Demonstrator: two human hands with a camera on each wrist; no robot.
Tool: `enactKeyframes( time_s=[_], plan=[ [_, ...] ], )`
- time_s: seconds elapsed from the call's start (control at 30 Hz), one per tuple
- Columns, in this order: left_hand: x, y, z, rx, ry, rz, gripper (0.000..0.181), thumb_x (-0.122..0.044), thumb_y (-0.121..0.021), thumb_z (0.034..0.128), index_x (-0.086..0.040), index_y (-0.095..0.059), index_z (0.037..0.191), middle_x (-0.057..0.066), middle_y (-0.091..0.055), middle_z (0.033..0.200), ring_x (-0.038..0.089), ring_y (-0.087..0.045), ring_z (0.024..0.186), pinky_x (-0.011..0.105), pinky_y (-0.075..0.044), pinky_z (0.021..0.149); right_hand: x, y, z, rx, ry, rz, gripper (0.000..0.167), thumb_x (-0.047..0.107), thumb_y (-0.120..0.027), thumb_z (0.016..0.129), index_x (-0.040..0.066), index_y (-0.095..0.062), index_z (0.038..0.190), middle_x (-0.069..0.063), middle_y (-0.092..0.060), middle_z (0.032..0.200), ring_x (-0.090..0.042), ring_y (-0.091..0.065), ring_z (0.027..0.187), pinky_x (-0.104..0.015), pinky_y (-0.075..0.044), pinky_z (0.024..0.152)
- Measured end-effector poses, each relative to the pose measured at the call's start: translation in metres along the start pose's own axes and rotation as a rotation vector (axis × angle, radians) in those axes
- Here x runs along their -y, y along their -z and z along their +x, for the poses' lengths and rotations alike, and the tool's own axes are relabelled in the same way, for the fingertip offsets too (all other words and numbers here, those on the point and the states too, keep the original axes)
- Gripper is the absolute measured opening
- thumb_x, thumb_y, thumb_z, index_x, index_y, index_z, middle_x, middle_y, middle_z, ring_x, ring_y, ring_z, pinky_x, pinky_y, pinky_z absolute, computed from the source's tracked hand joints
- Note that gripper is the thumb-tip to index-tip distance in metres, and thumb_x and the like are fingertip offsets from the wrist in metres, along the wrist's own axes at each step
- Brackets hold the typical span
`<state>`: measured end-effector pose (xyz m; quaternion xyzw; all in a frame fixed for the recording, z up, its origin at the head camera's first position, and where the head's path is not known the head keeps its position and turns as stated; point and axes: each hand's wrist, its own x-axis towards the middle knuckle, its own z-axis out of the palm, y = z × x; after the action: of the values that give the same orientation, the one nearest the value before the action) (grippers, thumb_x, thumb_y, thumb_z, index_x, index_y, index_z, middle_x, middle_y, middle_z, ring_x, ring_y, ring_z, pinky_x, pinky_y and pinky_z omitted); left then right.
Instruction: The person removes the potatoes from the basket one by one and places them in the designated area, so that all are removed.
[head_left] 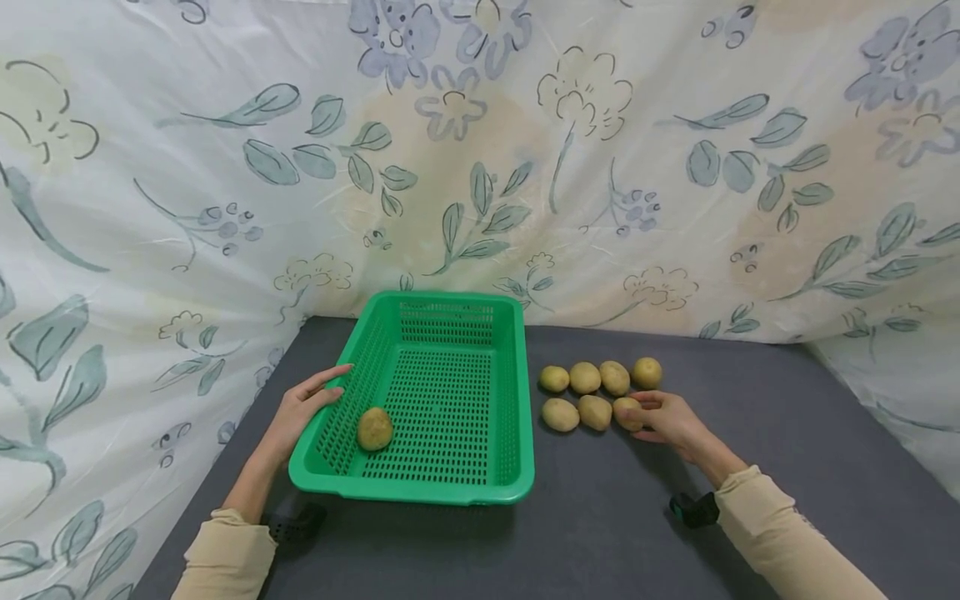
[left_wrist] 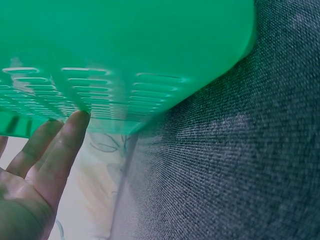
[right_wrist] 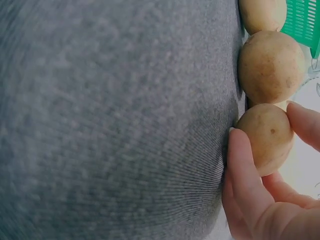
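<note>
At the right end of the front row of potatoes, my right hand (head_left: pixel 671 425) pinches a potato (right_wrist: pixel 267 135) between thumb and fingers. That potato sits low at the dark cloth, right beside another potato (right_wrist: pixel 272 67). My left hand (head_left: pixel 300 408) holds the left rim of a green plastic basket (head_left: pixel 528 417). In the left wrist view, fingers (left_wrist: pixel 65 150) of that hand lie nearly straight against the basket's slotted outer wall, below the rim. One potato (head_left: pixel 375 429) lies inside the basket, toward its front left.
A back row of several potatoes (head_left: pixel 585 377) stands behind the front row (head_left: pixel 560 415), to the basket's right. Dark grey cloth (head_left: pixel 600 517) covers the table. A flowered curtain (head_left: pixel 480 167) hangs behind the table and along its sides.
</note>
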<state>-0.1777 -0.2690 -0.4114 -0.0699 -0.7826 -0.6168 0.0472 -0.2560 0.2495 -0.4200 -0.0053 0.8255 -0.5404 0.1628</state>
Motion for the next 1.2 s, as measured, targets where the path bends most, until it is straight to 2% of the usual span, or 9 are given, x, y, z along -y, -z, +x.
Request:
enactKeyframes(
  time_s=[0.6, 0.93, 1.07, 1.2],
  plan=[
    [-0.0007, -0.0003, 0.0006, 0.001, -0.002, -0.008, 0.048, -0.021, -0.048, 0.1016, 0.001, -0.039, 0.144, 0.027, -0.036, 0.142, 0.004, -0.059, 0.097, 0.028, -0.052, 0.077, 0.0012, 0.0002, 0.0015, -0.039, -0.020, -0.030, 0.064, 0.018, -0.062, 0.095, -0.013, -0.030, 0.141, -0.037, -0.031, 0.136, -0.039, -0.053, 0.110, -0.038, -0.053, 0.080],
    [-0.0008, -0.0001, 0.0006, 0.003, -0.006, -0.007, 0.049, -0.021, -0.048, 0.1017, 0.001, -0.039, 0.144, 0.025, -0.033, 0.145, 0.005, -0.058, 0.098, 0.028, -0.052, 0.078, 0.0024, 0.0007, 0.0006, -0.029, -0.018, -0.053, 0.071, 0.023, -0.065, 0.093, -0.013, -0.027, 0.141, -0.035, -0.036, 0.132, -0.033, -0.057, 0.104, -0.038, -0.052, 0.081],
    [-0.0006, -0.0004, 0.0007, 0.002, -0.010, -0.013, 0.048, -0.021, -0.049, 0.1017, 0.001, -0.039, 0.144, 0.027, -0.037, 0.142, 0.006, -0.059, 0.097, 0.029, -0.052, 0.077, 0.0027, 0.0020, -0.0002, -0.017, -0.020, -0.037, 0.073, 0.024, -0.064, 0.094, -0.013, -0.025, 0.142, -0.035, -0.033, 0.135, -0.038, -0.054, 0.109, -0.038, -0.052, 0.083],
    [-0.0010, -0.0007, 0.0005, 0.001, -0.013, -0.004, 0.048, -0.021, -0.048, 0.1017, 0.001, -0.039, 0.144, 0.026, -0.035, 0.143, 0.005, -0.058, 0.098, 0.028, -0.052, 0.078, 0.0039, 0.0034, -0.0023, -0.020, -0.031, 0.013, 0.071, 0.029, -0.059, 0.096, -0.013, -0.024, 0.143, -0.034, -0.030, 0.138, -0.046, -0.043, 0.120, -0.040, -0.051, 0.085]
  ],
)
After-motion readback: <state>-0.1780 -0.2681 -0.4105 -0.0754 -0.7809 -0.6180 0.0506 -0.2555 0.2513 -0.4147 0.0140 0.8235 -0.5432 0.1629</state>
